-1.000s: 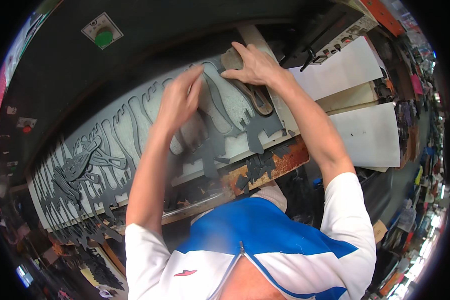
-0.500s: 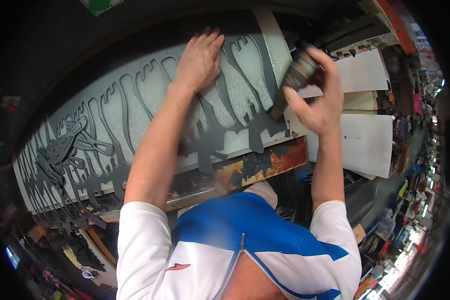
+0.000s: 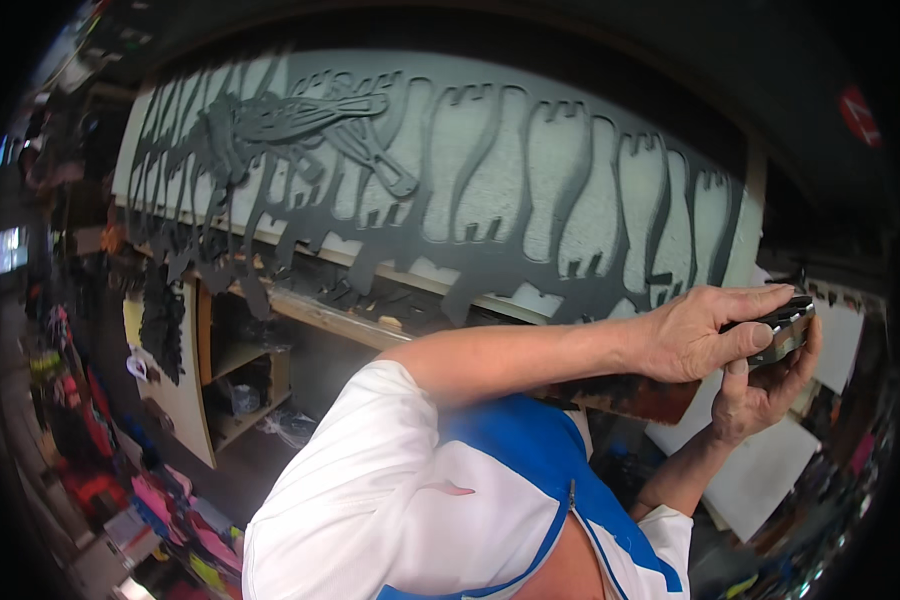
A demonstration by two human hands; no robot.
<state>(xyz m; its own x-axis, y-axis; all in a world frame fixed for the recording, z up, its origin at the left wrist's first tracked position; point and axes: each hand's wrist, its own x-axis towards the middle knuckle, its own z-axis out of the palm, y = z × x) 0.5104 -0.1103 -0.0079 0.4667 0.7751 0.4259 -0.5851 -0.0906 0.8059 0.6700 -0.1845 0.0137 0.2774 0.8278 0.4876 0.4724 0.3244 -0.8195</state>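
Both my hands meet at the right, past the end of the work surface. Between them is a dark, compact block with a brownish metallic side, which looks like a cutting die point(image 3: 788, 328). My left hand point(image 3: 698, 335) reaches across and has its thumb and fingers closed on the die's near and upper sides. From below, my right hand point(image 3: 766, 396) grips it, fingers wrapped up its far side. A dark grey sheet point(image 3: 505, 265) lies on the pale board point(image 3: 490, 165), with rows of long, notched openings cut through it.
A loose pile of dark cut-out scraps point(image 3: 240, 130) lies on the sheet's left part. Ragged sheet tongues point(image 3: 462, 295) overhang the front edge. Below stands a wooden shelf unit point(image 3: 206, 350). White sheets point(image 3: 765, 470) lie at the right, beyond my right forearm.
My left hand has left the grey sheet and joined the right on the die. The right hand has drawn the die off the board's right end. The view has swung left.
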